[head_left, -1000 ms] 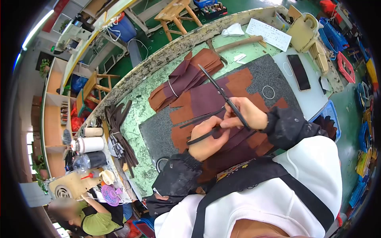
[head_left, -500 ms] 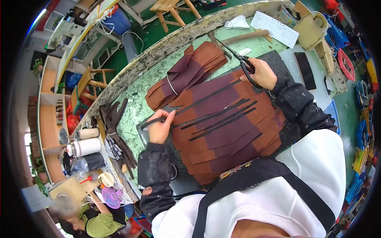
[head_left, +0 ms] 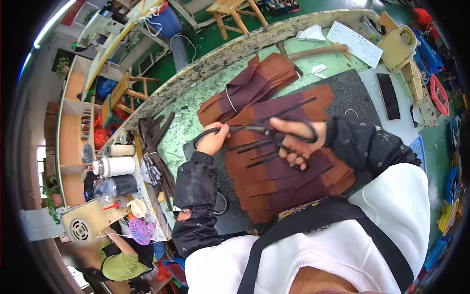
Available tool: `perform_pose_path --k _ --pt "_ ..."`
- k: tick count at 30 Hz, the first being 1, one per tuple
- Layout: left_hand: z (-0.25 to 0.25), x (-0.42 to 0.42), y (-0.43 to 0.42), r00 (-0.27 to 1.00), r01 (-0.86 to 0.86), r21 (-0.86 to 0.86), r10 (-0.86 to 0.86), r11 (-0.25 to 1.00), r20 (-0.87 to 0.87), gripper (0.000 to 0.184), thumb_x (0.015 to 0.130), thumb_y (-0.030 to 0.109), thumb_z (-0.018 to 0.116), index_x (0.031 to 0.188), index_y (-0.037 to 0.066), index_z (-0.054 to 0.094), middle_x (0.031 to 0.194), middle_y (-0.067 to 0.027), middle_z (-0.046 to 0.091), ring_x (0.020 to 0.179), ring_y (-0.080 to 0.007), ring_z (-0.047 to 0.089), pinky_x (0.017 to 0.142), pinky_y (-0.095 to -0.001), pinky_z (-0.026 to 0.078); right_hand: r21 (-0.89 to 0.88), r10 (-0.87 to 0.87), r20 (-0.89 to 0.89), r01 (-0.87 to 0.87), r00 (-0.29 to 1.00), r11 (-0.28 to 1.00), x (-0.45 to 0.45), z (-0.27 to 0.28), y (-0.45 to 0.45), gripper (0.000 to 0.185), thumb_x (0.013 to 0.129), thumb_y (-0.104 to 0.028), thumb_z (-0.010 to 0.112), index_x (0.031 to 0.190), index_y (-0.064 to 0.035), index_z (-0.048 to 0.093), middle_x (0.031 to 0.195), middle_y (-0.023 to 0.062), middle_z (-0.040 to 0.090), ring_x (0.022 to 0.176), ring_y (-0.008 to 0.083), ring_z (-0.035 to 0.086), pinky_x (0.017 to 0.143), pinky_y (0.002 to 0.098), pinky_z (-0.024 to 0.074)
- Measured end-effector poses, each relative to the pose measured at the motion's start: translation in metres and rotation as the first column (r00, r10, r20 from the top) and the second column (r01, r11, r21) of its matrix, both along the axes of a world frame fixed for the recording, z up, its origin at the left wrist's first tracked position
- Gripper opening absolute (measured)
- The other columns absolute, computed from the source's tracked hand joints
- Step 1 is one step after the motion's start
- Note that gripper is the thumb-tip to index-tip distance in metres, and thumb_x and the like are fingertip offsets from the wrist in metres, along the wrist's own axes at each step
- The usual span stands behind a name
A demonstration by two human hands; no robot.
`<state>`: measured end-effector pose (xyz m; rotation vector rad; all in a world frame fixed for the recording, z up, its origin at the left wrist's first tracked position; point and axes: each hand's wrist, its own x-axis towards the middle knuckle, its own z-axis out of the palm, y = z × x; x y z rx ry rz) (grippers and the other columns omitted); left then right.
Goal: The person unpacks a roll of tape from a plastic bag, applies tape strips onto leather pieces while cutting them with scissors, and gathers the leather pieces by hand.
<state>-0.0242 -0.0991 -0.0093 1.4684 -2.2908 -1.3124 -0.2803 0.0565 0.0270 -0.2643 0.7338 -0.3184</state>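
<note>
My left hand (head_left: 213,139) pinches a black strip (head_left: 203,131) at the left edge of the brown and purple leather pieces (head_left: 293,174). In my right hand (head_left: 301,139) are black-handled scissors (head_left: 269,131), spread open, their blades pointing left close to my left fingers and the strip. Several narrow black strips (head_left: 262,156) lie across the leather, which rests on a dark grey board (head_left: 350,93). Above it is a bundle of brown and purple leather (head_left: 247,90) with a white band around it.
A hammer (head_left: 318,51), a paper sheet (head_left: 355,44) and a phone (head_left: 388,96) lie toward the back right. Dark strips (head_left: 159,147) are bundled at the left. A white flask (head_left: 115,166) and purple fan (head_left: 140,230) stand near another person (head_left: 120,262) at lower left.
My right hand has moved left and down with the scissors, which are now beside my left hand. One second ago both hands were together over the middle of the leather.
</note>
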Motion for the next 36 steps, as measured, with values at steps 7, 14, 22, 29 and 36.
perform_pose_path --k 7,14,22,29,36 --pt "0.008 0.000 0.005 0.993 -0.003 -0.034 0.007 0.999 0.120 0.020 0.084 0.022 0.057 0.082 0.004 0.063 0.068 -0.0035 0.063 0.060 -0.0166 0.055 0.059 -0.0273 0.044 0.015 -0.051 0.040 0.051 0.998 0.999 0.031 -0.046 -0.018 0.069 0.076 -0.072 0.054 0.081 -0.0037 0.051 0.052 -0.0003 0.044 0.033 0.0084 0.032 0.031 0.0217 0.0287" --pt "0.008 -0.015 0.054 0.952 0.302 -0.591 -0.273 0.748 0.141 0.010 0.075 0.014 0.060 0.079 0.006 0.056 0.074 -0.0039 0.063 0.065 -0.0224 0.057 0.062 -0.0304 0.045 -0.722 -0.599 -0.681 -0.528 0.422 0.448 -0.068 -0.017 0.035 0.037 0.070 -0.034 0.073 0.084 -0.0070 0.052 0.064 0.0052 0.058 0.049 0.0209 0.053 0.047 0.0304 0.0428" --pt "0.037 -0.018 0.057 0.923 0.322 -0.593 -0.385 0.738 0.022 0.014 0.070 0.005 0.059 0.082 0.009 0.053 0.079 -0.0043 0.060 0.071 -0.0252 0.055 0.066 -0.0323 0.044 -0.516 -0.823 -0.533 -0.846 0.195 0.134 -0.090 -0.029 0.029 0.032 0.061 -0.009 0.068 0.088 -0.0049 0.052 0.076 0.0064 0.063 0.066 0.0312 0.060 0.059 0.0349 0.0456" --pt "0.069 0.014 0.096 0.842 0.529 -0.326 -0.531 0.783 0.091 0.017 0.068 0.009 0.066 0.083 0.006 0.059 0.079 -0.0038 0.064 0.070 -0.0223 0.057 0.066 -0.0286 0.045 -0.670 -0.711 -0.653 -0.637 0.260 0.382 -0.076 0.022 0.058 0.025 0.064 -0.009 0.067 0.084 -0.0053 0.052 0.073 0.0080 0.062 0.060 0.0309 0.057 0.055 0.0357 0.0435" --pt "0.046 -0.028 0.120 0.798 0.572 -0.641 -0.527 0.512 0.292 0.021 0.071 0.016 0.063 0.088 0.009 0.054 0.081 -0.0081 0.060 0.073 -0.0274 0.057 0.070 -0.0343 0.045 -0.556 -0.702 -0.631 -0.824 0.331 0.112 -0.060 -0.025 0.016 0.028 0.065 -0.014 0.069 0.084 -0.0072 0.049 0.073 0.0066 0.062 0.061 0.0322 0.059 0.055 0.0369 0.0449"
